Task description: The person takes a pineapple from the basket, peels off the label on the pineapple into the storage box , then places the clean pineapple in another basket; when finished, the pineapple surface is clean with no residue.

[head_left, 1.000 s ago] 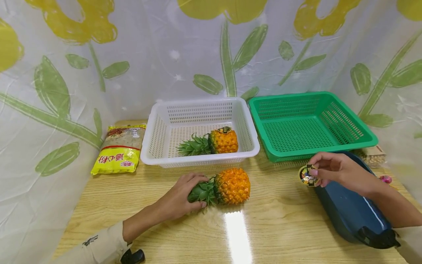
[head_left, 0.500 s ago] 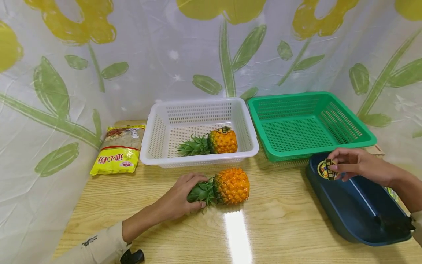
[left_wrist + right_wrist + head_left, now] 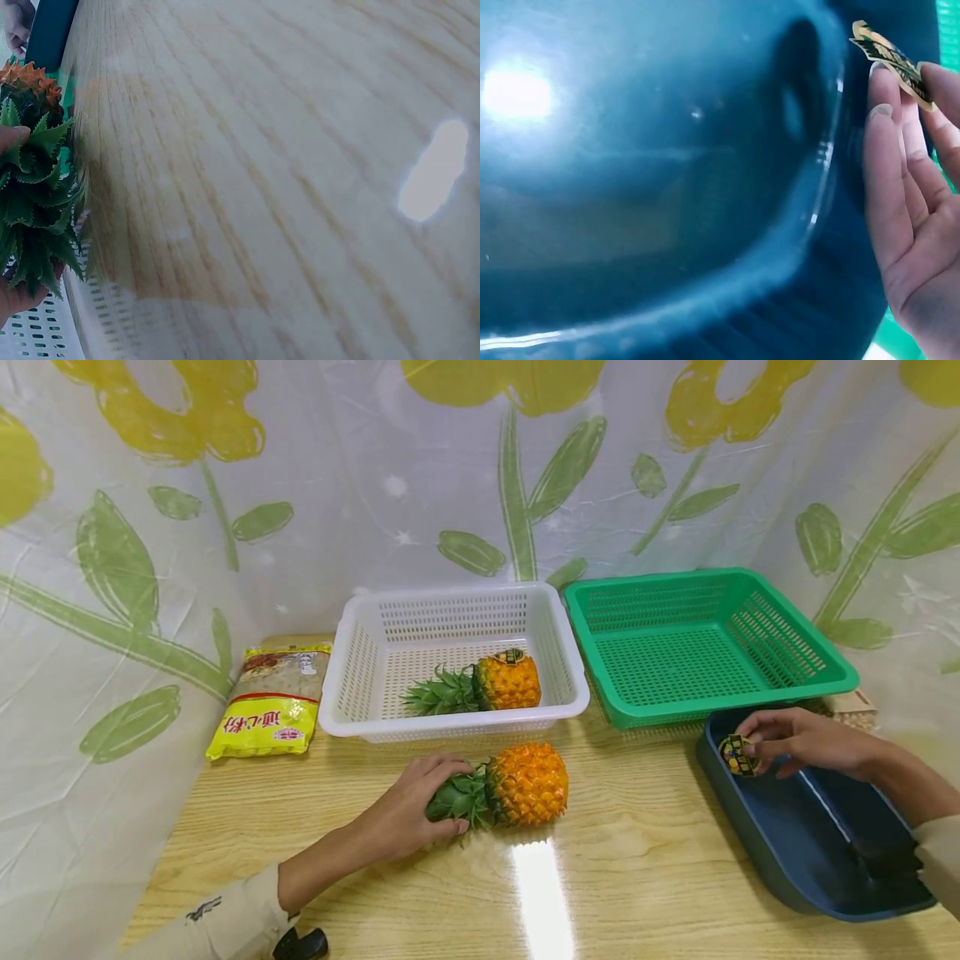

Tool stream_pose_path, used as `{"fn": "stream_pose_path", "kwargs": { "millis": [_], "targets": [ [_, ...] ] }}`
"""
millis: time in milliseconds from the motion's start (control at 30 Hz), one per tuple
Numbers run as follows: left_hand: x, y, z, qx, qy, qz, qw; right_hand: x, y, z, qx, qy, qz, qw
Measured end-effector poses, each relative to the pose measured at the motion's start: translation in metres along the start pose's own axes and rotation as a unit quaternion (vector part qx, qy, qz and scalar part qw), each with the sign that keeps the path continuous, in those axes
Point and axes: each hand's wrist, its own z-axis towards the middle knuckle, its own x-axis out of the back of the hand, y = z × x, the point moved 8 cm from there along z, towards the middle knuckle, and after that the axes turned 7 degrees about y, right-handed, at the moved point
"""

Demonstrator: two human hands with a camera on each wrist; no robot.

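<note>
My left hand [image 3: 408,806] grips the green leafy crown of a small orange pineapple [image 3: 528,783] that lies on its side on the wooden table. In the left wrist view the crown [image 3: 34,195] shows between thumb and fingers. Over the far end of a dark blue basin [image 3: 810,852], my right hand [image 3: 806,743] pinches a round black-and-gold sticker [image 3: 738,755]. The right wrist view shows the sticker [image 3: 892,64] between thumb and fingertips, edge nearly on, above the basin's inside. A second pineapple [image 3: 510,680] with a similar label lies in a white basket [image 3: 457,725].
A green basket [image 3: 720,652] stands right of the white one, behind the basin. A yellow food packet [image 3: 270,702] lies at the far left. Another pack [image 3: 855,708] shows partly behind the basin. A flower-printed curtain [image 3: 315,485] surrounds the table.
My right hand first moved right with the sticker, over the basin, then dipped slightly lower at its far end. My left hand stays on the pineapple's crown.
</note>
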Motion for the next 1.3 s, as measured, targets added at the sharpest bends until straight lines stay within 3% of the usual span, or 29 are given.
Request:
{"fn": "stream_pose_path", "kwargs": {
  "millis": [200,600,1100,1300],
  "targets": [
    [0.001,0.001,0.0,-0.003,0.002,-0.001,1.0,-0.007,0.008,0.007,-0.023,-0.007,-0.012,1.0],
    [-0.001,-0.001,0.001,-0.003,-0.002,-0.003,1.0,-0.011,0.015,0.008,-0.031,0.024,-0.047,0.998],
    [0.0,0.0,0.001,0.001,-0.002,-0.006,1.0,-0.006,-0.003,-0.012,0.02,0.037,-0.082,0.996],
    [0.0,0.0,0.001,0.0,-0.002,-0.006,1.0,0.0,-0.016,-0.021,0.036,0.071,-0.097,0.992]
  ]
}}
